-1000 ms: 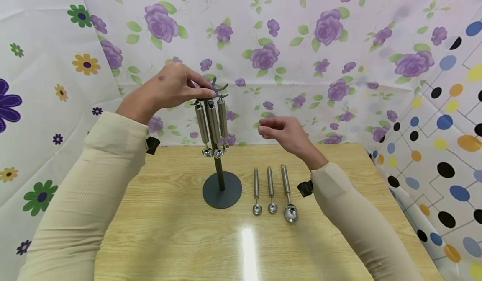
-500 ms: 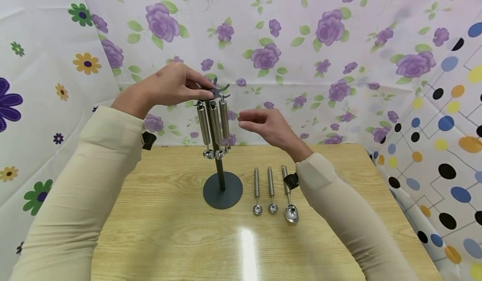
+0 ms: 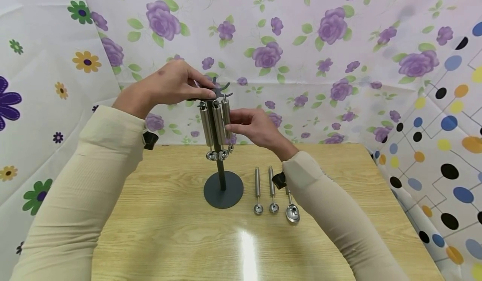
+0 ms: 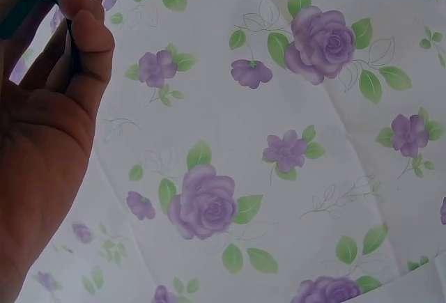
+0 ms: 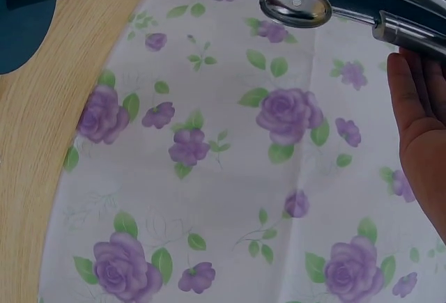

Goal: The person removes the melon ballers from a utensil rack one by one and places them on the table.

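A dark metal stand with a round base and hooked top stands upright on the table, with several steel melon ballers hanging from it. My left hand pinches the stand's top between thumb and fingers; the left wrist view shows the left hand at the dark metal. My right hand holds the rightmost hanging melon baller by its handle, thumb in front and fingers partly hidden behind. In the right wrist view, the right fingers meet the handle of a melon baller with an oval bowl.
Right of the stand, two small round-bowled melon ballers lie side by side on the wooden table. A larger oval-bowled scoop lies beside them, its handle partly behind my right sleeve. A flowered cloth hangs behind.
My right hand has moved left from above the lying tools and taken hold of the rightmost hanging melon baller. The hanging ballers have shifted slightly right; my left hand stays at the stand's top.
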`<act>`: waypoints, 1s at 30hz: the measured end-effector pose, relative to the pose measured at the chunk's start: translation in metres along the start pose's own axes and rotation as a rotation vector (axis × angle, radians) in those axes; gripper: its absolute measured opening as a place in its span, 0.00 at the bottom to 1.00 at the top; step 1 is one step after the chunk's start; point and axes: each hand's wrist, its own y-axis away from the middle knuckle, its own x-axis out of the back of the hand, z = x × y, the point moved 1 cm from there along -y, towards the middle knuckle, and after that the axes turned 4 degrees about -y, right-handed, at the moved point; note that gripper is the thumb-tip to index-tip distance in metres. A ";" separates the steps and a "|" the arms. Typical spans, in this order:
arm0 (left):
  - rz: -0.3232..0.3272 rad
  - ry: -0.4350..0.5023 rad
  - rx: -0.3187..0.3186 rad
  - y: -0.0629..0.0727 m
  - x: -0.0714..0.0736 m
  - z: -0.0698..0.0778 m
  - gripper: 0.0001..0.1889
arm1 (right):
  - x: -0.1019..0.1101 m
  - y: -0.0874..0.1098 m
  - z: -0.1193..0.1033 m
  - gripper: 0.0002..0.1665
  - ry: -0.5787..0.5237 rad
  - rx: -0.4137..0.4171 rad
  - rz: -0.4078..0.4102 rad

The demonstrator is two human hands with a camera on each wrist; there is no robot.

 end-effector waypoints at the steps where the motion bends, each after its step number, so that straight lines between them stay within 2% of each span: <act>1: 0.002 -0.004 0.001 0.000 0.000 0.000 0.15 | 0.000 0.000 0.000 0.22 -0.001 -0.001 0.003; 18: 0.025 0.010 0.064 0.001 0.000 0.003 0.18 | 0.013 0.006 -0.006 0.17 0.055 -0.085 0.110; 23: 0.026 -0.003 0.076 0.001 -0.001 0.003 0.18 | 0.020 0.013 -0.005 0.17 0.085 -0.079 0.119; 30: 0.032 -0.001 0.066 0.002 -0.002 0.003 0.17 | 0.035 0.032 0.000 0.16 0.140 -0.119 0.134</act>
